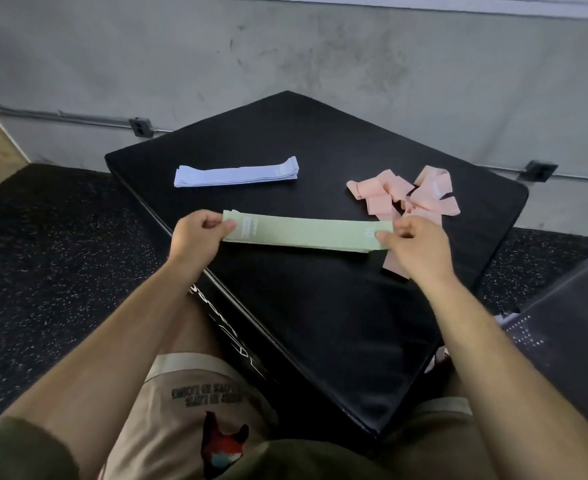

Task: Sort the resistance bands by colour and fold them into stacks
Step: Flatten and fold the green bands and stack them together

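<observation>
left hand [195, 237] pinches green stack [306, 232] | right hand [413, 244] pinches other end | pink pile [403, 194] loose | blue stack [237, 175] behind

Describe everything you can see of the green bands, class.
The green bands form a long, flat stack of several pale green strips with edges roughly aligned, looking like thin matte elastic. A white label shows near the left end and a small mark near the right. The stack lies level across the black box, near its left edge. The left hand pinches one end, the right hand the other. Whether it fully rests on the box is unclear.
</observation>
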